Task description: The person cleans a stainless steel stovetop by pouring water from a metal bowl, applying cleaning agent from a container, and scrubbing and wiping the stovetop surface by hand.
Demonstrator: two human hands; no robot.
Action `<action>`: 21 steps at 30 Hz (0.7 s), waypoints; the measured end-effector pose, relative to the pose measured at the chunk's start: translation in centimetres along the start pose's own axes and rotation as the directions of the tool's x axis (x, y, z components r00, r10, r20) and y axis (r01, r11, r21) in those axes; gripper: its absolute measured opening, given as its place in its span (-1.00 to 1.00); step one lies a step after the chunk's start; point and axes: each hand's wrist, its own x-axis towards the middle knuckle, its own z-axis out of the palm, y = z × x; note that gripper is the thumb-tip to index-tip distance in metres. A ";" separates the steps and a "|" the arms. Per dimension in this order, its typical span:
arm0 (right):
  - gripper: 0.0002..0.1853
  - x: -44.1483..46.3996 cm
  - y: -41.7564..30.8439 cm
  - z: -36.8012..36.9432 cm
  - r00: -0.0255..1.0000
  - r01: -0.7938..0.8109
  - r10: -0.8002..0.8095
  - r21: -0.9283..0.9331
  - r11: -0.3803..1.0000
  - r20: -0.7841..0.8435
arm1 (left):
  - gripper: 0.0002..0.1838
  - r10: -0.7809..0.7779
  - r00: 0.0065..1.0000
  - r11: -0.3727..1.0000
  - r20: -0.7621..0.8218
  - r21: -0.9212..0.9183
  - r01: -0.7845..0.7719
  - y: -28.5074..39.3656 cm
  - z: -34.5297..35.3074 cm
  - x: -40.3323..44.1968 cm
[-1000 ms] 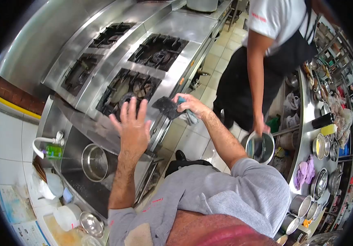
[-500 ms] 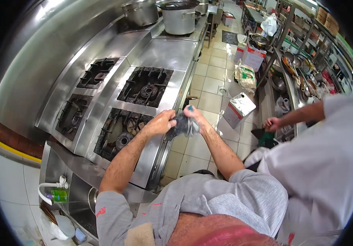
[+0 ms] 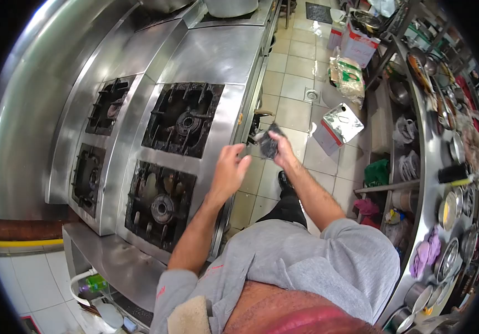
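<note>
My right hand (image 3: 285,153) grips a crumpled dark grey cloth (image 3: 269,142), held over the floor just past the stove's front edge. Paler wet-looking patches show on the cloth. A short way to its left, my left hand (image 3: 231,171) is open and holds nothing, the thumb apart from the fingers. It hovers above the front edge of the steel stove (image 3: 209,42). Nearest to it on the stove are the front burners, one farther off (image 3: 186,123) and one closer to me (image 3: 162,207), both with black grates.
A white-and-red box with a metallic top (image 3: 337,127) stands on the tiled floor, near a plastic bag (image 3: 348,78) and a floor drain (image 3: 311,95). Crowded steel shelving (image 3: 412,192) with pans runs along the right. A tap (image 3: 78,281) and green bottle (image 3: 96,283) are at lower left.
My hands have come apart; the left let go of the cloth, which stays in the right. The view has tilted down and turned. A co-worker at the right is out of view now.
</note>
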 end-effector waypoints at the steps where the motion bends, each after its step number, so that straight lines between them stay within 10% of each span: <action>1: -0.81 3.5 -1.9 -1.5 0.996 0.083 -0.085 -0.059 0.995 -0.035 | -0.64 0.117 0.988 0.982 -0.104 0.163 -0.099 -0.1 -1.1 0.2; 2: -0.83 6.4 -3.8 -2.0 0.993 0.085 -0.083 0.020 0.996 -0.084 | -0.64 0.248 0.952 0.926 -0.182 0.332 -0.178 -0.4 -2.6 0.4; 5: -0.82 18.0 -7.5 -4.1 0.965 0.174 -0.166 0.024 0.984 -0.204 | -0.64 0.134 0.853 0.775 -0.504 0.590 0.227 -0.5 -7.9 -1.4; 8: -0.43 25.4 -6.6 -3.1 0.945 0.169 -0.223 -0.228 0.959 -0.239 | -0.59 0.113 0.737 0.170 -0.667 0.744 0.647 -1.6 -13.7 -8.3; 10: -0.43 27.7 -3.7 -1.0 0.931 0.024 -0.230 -0.582 0.813 -0.284 | -0.44 0.117 0.624 -0.337 -0.773 0.560 0.757 -0.2 -16.1 -14.6; 12: -0.55 29.0 -1.1 0.6 0.882 -0.058 -0.303 -0.721 0.691 -0.362 | -0.31 0.147 0.158 -0.663 -0.976 0.021 0.748 1.5 -16.1 -17.6; 14: -0.54 31.8 -4.3 0.6 0.854 0.110 -0.452 -0.761 0.639 -0.256 | -0.30 0.137 -0.049 -0.607 -0.989 -0.123 0.785 0.6 -14.8 -18.9; 16: -0.58 39.0 -10.3 1.0 0.708 0.343 -0.704 -0.842 0.417 -0.060 | -0.30 0.025 -0.076 -0.492 -0.997 -0.079 0.867 -0.7 -13.1 -19.4; 18: -0.63 47.1 -16.7 1.4 0.724 0.414 -0.686 -0.746 0.522 -0.078 | -0.29 -0.045 -0.074 -0.440 -0.996 -0.047 0.897 -1.6 -11.9 -19.3; 19: -0.63 48.6 -16.9 0.7 0.729 0.407 -0.679 -0.744 0.531 -0.085 | -0.29 -0.061 -0.074 -0.426 -0.995 -0.041 0.904 -1.8 -11.4 -19.0; 21: -0.76 50.4 -16.5 -0.4 0.732 0.152 -0.680 -0.980 0.124 0.028 | -0.29 -0.084 -0.087 -0.415 -0.993 -0.044 0.909 -1.6 -10.9 -18.9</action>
